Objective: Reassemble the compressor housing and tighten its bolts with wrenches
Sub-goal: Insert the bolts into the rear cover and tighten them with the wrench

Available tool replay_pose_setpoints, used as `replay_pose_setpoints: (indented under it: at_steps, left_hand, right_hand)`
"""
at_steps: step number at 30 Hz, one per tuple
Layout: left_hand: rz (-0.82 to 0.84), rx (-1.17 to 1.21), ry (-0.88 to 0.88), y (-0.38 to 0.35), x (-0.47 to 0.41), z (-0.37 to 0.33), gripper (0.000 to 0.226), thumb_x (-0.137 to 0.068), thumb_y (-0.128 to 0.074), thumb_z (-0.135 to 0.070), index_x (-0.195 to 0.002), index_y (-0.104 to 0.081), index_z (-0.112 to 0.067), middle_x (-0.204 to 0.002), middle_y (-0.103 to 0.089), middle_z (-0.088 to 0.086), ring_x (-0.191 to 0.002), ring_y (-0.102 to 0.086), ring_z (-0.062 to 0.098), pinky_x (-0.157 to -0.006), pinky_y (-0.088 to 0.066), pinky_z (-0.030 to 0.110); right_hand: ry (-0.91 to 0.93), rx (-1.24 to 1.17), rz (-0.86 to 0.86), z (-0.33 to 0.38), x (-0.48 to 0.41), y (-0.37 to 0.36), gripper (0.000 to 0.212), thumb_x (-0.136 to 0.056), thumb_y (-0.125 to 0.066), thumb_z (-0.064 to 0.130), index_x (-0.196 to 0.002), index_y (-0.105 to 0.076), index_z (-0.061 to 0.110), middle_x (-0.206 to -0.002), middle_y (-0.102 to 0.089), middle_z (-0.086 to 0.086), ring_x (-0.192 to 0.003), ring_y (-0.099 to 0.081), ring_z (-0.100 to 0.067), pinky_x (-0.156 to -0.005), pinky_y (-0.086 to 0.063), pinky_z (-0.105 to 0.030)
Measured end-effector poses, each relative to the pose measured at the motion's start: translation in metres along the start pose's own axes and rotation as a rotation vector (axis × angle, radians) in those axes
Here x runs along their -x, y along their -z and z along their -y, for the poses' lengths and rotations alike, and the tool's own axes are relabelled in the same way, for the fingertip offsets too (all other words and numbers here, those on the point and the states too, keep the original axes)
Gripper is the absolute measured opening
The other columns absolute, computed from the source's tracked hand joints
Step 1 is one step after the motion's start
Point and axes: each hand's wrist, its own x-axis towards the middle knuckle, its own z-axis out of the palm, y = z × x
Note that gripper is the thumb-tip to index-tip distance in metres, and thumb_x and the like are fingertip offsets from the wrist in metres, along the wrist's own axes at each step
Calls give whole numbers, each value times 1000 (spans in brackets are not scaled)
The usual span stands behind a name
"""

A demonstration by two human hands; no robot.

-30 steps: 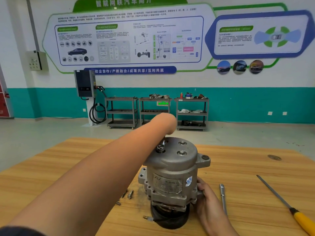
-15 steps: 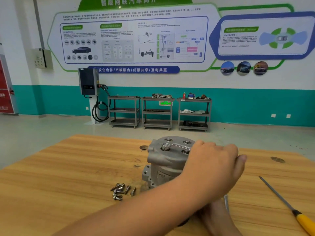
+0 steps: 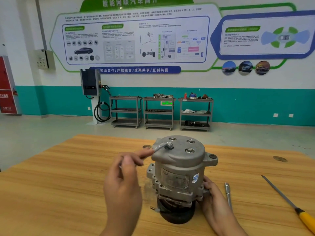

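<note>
Wrenching a top bolt on the upright compressor housing

The left hand (image 3: 122, 183) is gripping the wrench (image 3: 159, 147) seated on a bolt (image 3: 169, 145). The compressor housing (image 3: 179, 167) is standing pulley-down on the table (image 3: 68, 184), with the right hand (image 3: 214, 198) clasping its lower flange. Being cast metal, it is probably heavy, rigid and tippy, so bracing it low looks wise.

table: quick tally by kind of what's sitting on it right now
compressor: 1
wrench: 1
metal bar: 1
yellow-handled tool: 1
Total: 4
</note>
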Motion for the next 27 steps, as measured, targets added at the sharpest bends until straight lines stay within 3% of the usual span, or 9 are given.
replay_pose_setpoints:
  at_steps: [2, 6, 9, 13, 17, 23, 27]
  left_hand:
    - [-39, -82, 83, 11, -19, 6, 28, -86, -41, -39, -67, -61, -33, -88, -74, -3, -90, -69, 10, -80, -49, 30]
    - [-47, -297, 180, 26, -62, 27, 32, -97, -39, -19, -76, -63, -21, -81, -71, -3, -85, -64, 15, -76, -49, 33]
    - [14, -474, 203, 22, -89, 44, 28, -98, -39, -18, -80, -60, -22, -80, -63, 1, -77, -58, 20, -67, -47, 38]
    - [188, -741, 204, -1, -119, 63, 28, -101, -34, -21, -94, -61, -19, -82, -62, 0, -69, -53, 18, -60, -42, 34]
    - [373, -878, 247, -40, -145, 76, 33, -103, -35, -20, -115, -64, -10, -107, -67, 8, -83, -56, 23, -66, -42, 32]
    - [724, -1114, 177, -103, -159, 74, 32, -99, -39, -11, -115, -64, 1, -103, -63, 14, -88, -53, 24, -83, -45, 32]
    - [961, -1171, 101, -146, -143, 55, 34, -98, -38, -2, -124, -58, 0, -122, -60, 14, -105, -58, 27, -90, -47, 33]
  right_hand:
    - [-18, -19, 44, -9, 0, -8, 33, -94, -35, 11, -102, -67, 15, -85, -73, -8, -66, -66, -16, -64, -39, -36]
    - [-36, -26, -30, -4, -3, -4, 32, -94, -36, 10, -103, -66, 14, -86, -73, -9, -73, -64, -20, -66, -40, -37]
    - [-34, -7, -33, -4, -1, -6, 32, -94, -35, 9, -102, -66, 16, -83, -74, -6, -65, -67, -16, -62, -39, -35]
    - [-23, 20, -18, -3, 0, -7, 31, -94, -37, 10, -102, -65, 19, -79, -74, -3, -58, -66, -10, -57, -38, -31]
    - [-30, 1, -32, -1, 2, -9, 30, -94, -37, 10, -105, -64, 17, -79, -74, -3, -56, -65, -9, -55, -37, -30]
    - [-70, -22, -65, 2, 1, -10, 29, -94, -37, 9, -107, -63, 15, -74, -73, -5, -52, -65, -12, -55, -38, -31]
    - [-75, -31, -78, 6, 4, -17, 32, -93, -35, 2, -111, -62, 8, -79, -70, -12, -63, -62, -22, -55, -38, -34]
